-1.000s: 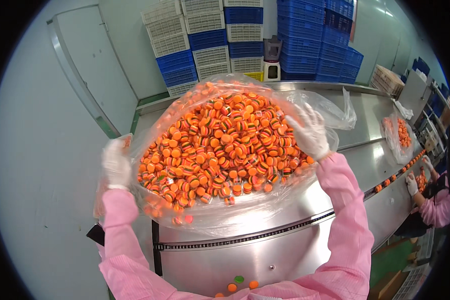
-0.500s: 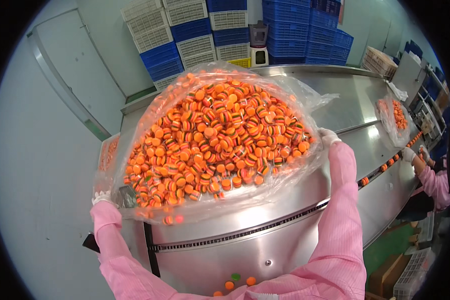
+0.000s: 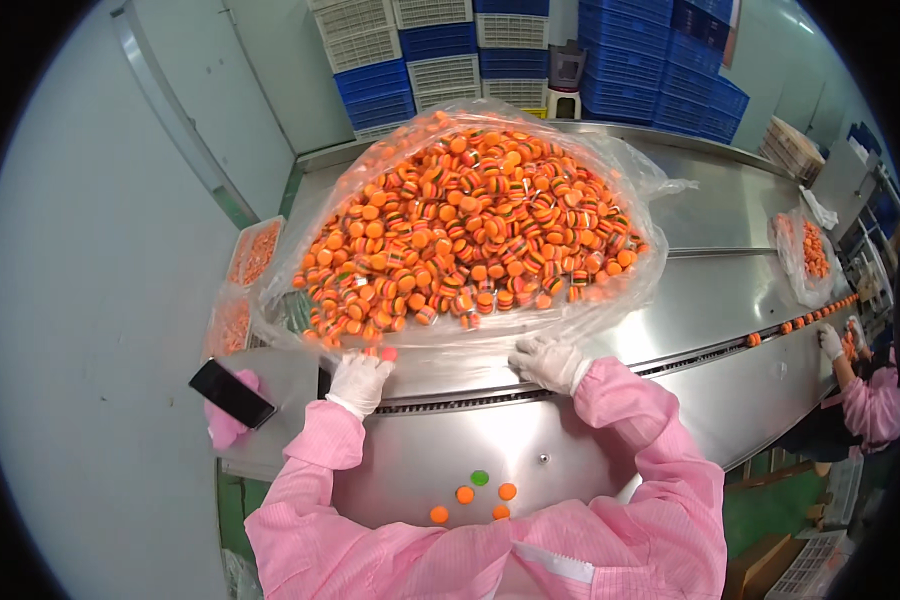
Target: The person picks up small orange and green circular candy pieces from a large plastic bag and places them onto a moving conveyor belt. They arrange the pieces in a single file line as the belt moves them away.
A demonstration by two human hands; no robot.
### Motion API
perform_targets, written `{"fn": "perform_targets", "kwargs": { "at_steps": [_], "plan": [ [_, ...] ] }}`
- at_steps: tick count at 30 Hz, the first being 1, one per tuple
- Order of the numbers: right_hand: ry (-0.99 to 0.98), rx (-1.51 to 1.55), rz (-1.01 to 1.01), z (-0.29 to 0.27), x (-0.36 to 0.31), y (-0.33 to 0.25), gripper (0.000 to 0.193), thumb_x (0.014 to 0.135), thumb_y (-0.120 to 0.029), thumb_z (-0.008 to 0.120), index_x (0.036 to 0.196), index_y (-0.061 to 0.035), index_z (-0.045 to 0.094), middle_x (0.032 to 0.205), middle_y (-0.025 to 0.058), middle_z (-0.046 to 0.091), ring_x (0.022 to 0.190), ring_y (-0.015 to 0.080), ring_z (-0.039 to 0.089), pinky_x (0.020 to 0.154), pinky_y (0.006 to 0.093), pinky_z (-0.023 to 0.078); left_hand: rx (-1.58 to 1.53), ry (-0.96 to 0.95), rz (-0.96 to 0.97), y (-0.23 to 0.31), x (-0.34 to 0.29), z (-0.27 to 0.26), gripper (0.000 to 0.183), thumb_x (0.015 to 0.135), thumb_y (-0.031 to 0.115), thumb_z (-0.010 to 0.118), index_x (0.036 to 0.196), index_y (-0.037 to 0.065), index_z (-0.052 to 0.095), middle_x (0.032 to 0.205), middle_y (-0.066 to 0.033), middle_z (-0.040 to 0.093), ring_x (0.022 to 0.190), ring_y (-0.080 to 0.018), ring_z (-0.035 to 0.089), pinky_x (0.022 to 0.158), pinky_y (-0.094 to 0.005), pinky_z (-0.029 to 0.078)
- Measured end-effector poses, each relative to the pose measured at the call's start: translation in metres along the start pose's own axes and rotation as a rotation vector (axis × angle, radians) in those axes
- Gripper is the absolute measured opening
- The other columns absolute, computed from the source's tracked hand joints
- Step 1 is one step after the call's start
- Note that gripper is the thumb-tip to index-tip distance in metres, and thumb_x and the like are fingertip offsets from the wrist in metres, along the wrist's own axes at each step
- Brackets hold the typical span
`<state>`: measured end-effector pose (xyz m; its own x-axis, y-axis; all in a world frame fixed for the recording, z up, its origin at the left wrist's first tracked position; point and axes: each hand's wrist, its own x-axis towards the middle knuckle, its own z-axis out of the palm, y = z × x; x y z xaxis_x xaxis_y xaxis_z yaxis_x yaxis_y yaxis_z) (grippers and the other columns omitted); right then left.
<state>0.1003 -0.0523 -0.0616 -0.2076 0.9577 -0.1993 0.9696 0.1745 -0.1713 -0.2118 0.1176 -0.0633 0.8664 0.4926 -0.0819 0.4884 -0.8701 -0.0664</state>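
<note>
A big clear plastic bag (image 3: 660, 262) lies wide open on the metal worktable (image 3: 450, 437), heaped with small round striped candies (image 3: 470, 215), orange on their ends. My left hand (image 3: 360, 383), white-gloved, is closed on the bag's front edge at its left corner, beside a few loose candies and a red piece (image 3: 389, 354). Farther right, my gloved right hand (image 3: 548, 362) has its fingers bent over the same edge. Between the two hands the film runs in creases; the fingertips are partly hidden. Several orange discs and one green disc (image 3: 479, 478) lie in front of me.
A narrow conveyor slot (image 3: 460, 402) crosses the table, carrying candies at right past a co-worker's gloved hands (image 3: 831, 342). Another candy bag (image 3: 805, 260) lies there. At left are candy trays (image 3: 257, 252) and a phone (image 3: 232, 393) on pink cloth. Stacked crates (image 3: 625, 60) stand behind.
Both hands have left the sides of the bag and come together toward its front edge. The view has shifted, so the phone and more of the trays now show.
</note>
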Motion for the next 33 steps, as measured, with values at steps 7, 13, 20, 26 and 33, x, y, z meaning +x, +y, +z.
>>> {"fn": "perform_targets", "kwargs": {
  "at_steps": [7, 13, 20, 26, 33],
  "plan": [
    [0.516, 0.171, -0.027, 0.025, 0.010, -0.002, 0.025, 0.075, -0.015, 0.058, 0.095, -0.0027, 0.051, 0.093, 0.0184, 0.053, 0.088, 0.0368, 0.052, 0.074, 0.0433, 0.043, -0.478, 0.317, -0.484, -0.047, -0.038, 0.048, 0.034, 0.076, 0.008, 0.050, 0.109, 0.008, 0.053, 0.099, -0.0219, 0.051, 0.091, -0.0384, 0.052, 0.083, -0.0423, 0.043],
    [0.790, 0.270, -0.189, 0.015, 0.076, -0.029, 0.019, 0.076, -0.006, 0.052, 0.094, -0.0019, 0.051, 0.098, 0.0191, 0.054, 0.089, 0.0358, 0.052, 0.076, 0.0432, 0.044, -0.456, 0.519, -0.415, -0.026, -0.004, 0.032, 0.024, 0.078, 0.017, 0.055, 0.099, 0.006, 0.047, 0.093, -0.0193, 0.055, 0.088, -0.0381, 0.055, 0.078, -0.0432, 0.046],
    [0.439, 0.305, 0.118, 0.028, 0.068, -0.059, 0.025, 0.081, -0.012, 0.047, 0.104, -0.0026, 0.054, 0.123, 0.0196, 0.045, 0.105, 0.0344, 0.049, 0.085, 0.0397, 0.045, -0.249, 0.305, -0.555, -0.008, 0.023, 0.040, 0.039, 0.073, 0.026, 0.064, 0.099, 0.005, 0.045, 0.095, -0.0194, 0.052, 0.090, -0.0354, 0.052, 0.078, -0.0430, 0.044],
    [0.410, 0.766, 0.282, 0.035, 0.107, -0.029, 0.025, 0.083, -0.012, 0.045, 0.106, -0.0063, 0.055, 0.111, 0.0221, 0.050, 0.091, 0.0347, 0.056, 0.079, 0.0413, 0.046, -0.283, 0.429, -0.474, -0.004, 0.026, 0.035, 0.035, 0.075, 0.023, 0.062, 0.102, 0.005, 0.049, 0.095, -0.0184, 0.051, 0.091, -0.0355, 0.051, 0.078, -0.0438, 0.045],
    [0.315, 0.171, 0.203, 0.013, 0.121, -0.033, 0.023, 0.079, -0.016, 0.055, 0.102, -0.0130, 0.055, 0.087, 0.0175, 0.054, 0.083, 0.0358, 0.056, 0.071, 0.0428, 0.046, -0.303, 0.517, -0.278, -0.004, 0.013, 0.047, 0.028, 0.071, 0.018, 0.066, 0.089, 0.005, 0.049, 0.084, -0.0140, 0.047, 0.085, -0.0326, 0.049, 0.074, -0.0407, 0.043]
  ]
}}
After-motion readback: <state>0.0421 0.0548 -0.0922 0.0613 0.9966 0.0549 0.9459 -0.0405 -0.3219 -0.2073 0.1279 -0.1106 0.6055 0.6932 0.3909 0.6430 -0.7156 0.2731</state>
